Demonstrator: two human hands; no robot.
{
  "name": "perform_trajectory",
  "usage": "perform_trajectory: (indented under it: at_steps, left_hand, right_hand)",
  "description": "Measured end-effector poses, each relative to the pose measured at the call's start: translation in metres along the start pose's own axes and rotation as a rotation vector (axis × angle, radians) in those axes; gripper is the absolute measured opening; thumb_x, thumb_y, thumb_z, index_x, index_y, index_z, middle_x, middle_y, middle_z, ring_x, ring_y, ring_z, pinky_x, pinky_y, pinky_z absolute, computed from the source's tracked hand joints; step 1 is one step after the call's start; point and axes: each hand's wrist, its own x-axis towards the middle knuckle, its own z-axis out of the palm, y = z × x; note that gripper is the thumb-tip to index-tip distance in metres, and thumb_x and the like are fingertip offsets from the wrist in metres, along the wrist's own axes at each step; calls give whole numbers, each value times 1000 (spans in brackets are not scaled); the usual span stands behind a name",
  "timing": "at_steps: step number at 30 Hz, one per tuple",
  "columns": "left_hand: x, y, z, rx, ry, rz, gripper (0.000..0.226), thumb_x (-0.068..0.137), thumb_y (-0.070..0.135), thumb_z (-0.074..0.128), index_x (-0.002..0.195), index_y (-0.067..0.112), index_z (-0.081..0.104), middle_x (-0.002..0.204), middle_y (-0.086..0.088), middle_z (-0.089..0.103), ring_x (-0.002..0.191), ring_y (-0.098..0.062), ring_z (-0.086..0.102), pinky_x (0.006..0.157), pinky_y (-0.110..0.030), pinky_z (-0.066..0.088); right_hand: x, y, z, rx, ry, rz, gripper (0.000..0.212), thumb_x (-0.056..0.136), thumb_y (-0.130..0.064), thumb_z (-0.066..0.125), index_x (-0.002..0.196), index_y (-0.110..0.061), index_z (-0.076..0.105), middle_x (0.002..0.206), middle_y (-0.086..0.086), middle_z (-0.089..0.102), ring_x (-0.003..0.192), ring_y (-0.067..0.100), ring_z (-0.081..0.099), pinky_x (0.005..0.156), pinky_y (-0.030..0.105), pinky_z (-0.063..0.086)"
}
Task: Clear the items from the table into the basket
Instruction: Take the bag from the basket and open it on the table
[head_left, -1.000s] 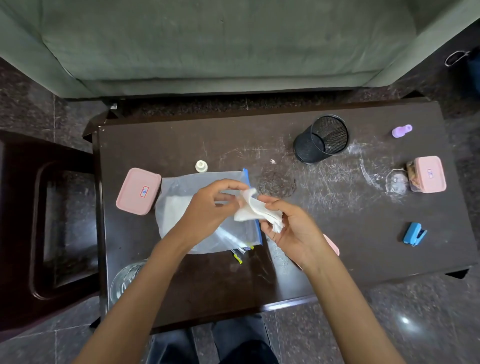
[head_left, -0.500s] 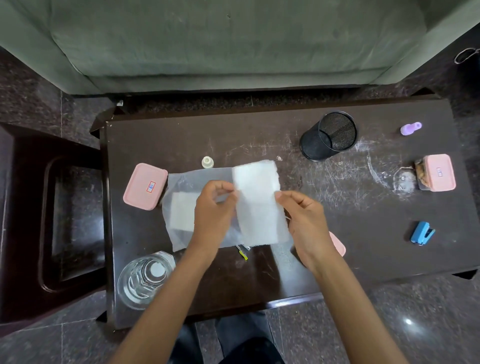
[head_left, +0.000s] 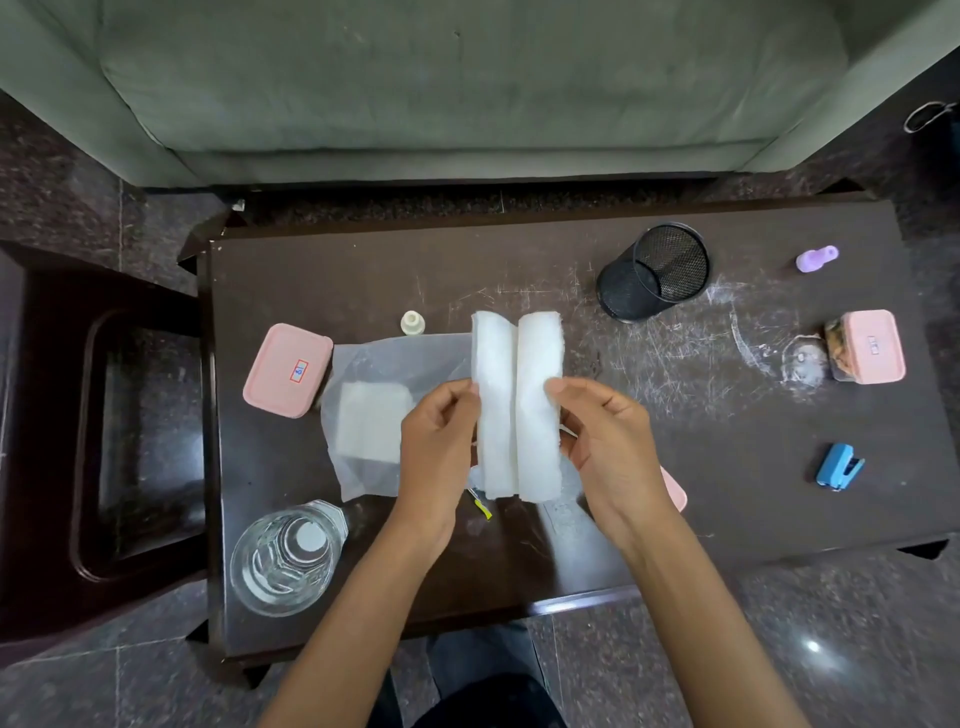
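Note:
Above the middle of the dark table (head_left: 519, 249) I hold a white tissue (head_left: 517, 405), bent lengthwise into two upright lobes. My left hand (head_left: 439, 457) pinches its left edge and my right hand (head_left: 605, 447) pinches its right edge. Under my hands lies a clear zip bag (head_left: 384, 374) with a folded white tissue inside. A black mesh pen cup (head_left: 652, 270) lies tilted on its side at the back right. No basket other than this cup shows.
On the table: a pink lidded box (head_left: 288, 369) at left, a small cream cap (head_left: 413, 322), a glass (head_left: 283, 558) at front left, a purple bottle (head_left: 815, 258), a pink-lidded snack box (head_left: 865, 345), a blue stapler (head_left: 837, 466). A grey sofa (head_left: 467, 78) stands behind; a dark chair (head_left: 104, 426) at left.
The crumpled tissue was spread flat between both hands, and now its two sides are pushed together into a lengthwise fold. The view has tilted down, so the glass shows.

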Motion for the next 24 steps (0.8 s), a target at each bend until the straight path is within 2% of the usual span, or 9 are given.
perform_trajectory:
  at_steps: [2,5,8,11,15,17,20,22,24]
  left_hand:
    - [1,0,-3,-28,10,-36,21,92,20,51,83,27,69,90,4,71,84,-16,65,72,-27,55]
    - [1,1,-5,-67,-56,-79,19,93,22,49,90,22,68,102,-5,71,95,-23,66,82,-36,55]
    - [-3,1,-1,-23,-196,-25,15,90,26,56,100,20,65,99,0,72,91,-13,68,76,-26,56]
    - [1,0,2,149,-210,83,29,80,11,69,107,19,61,97,3,69,85,-9,65,71,-19,52]
    - [14,5,-6,337,-228,137,33,81,4,65,84,36,56,82,17,61,69,5,60,55,-5,44]
    - [21,10,-11,402,-317,114,37,82,5,65,80,40,52,79,21,58,61,16,57,50,0,42]
    - [31,15,-15,521,-428,99,31,81,8,66,81,37,55,83,18,62,70,6,61,56,-7,46]
    - [35,16,-17,549,-480,99,29,81,8,66,83,36,58,84,18,65,74,1,61,59,-8,46]
    - [36,17,-20,484,-504,100,29,79,2,67,82,31,63,80,19,70,75,4,63,60,-6,47]
  right_hand:
    - [-1,-1,-1,68,-1,39,26,84,-5,59,65,-18,72,66,-1,69,64,13,60,61,24,52]
    - [-3,-1,-1,55,-30,55,20,86,-5,57,74,-14,70,75,3,69,72,17,59,68,30,50]
    - [-5,-3,2,-115,-142,-5,23,86,3,49,90,-6,71,92,7,67,78,14,61,65,23,53]
    - [-5,-8,1,-388,-163,-165,34,81,14,47,94,-7,71,100,7,67,78,8,57,64,15,46]
    - [13,-27,-9,-765,-23,-450,47,75,14,55,111,-16,63,110,5,57,94,20,52,86,26,41]
    - [27,-41,-13,-833,-116,-335,56,75,9,60,123,-21,54,117,-1,51,107,18,47,92,25,39]
    - [42,-55,-15,-716,-317,-57,37,75,13,61,105,-9,64,97,6,65,87,17,58,74,21,48]
    - [45,-58,-16,-694,-317,-37,21,74,17,60,92,6,65,80,12,65,70,19,57,62,26,47]
    - [47,-58,-22,-681,-264,-60,16,74,19,57,79,6,64,71,12,61,60,17,53,51,26,43]
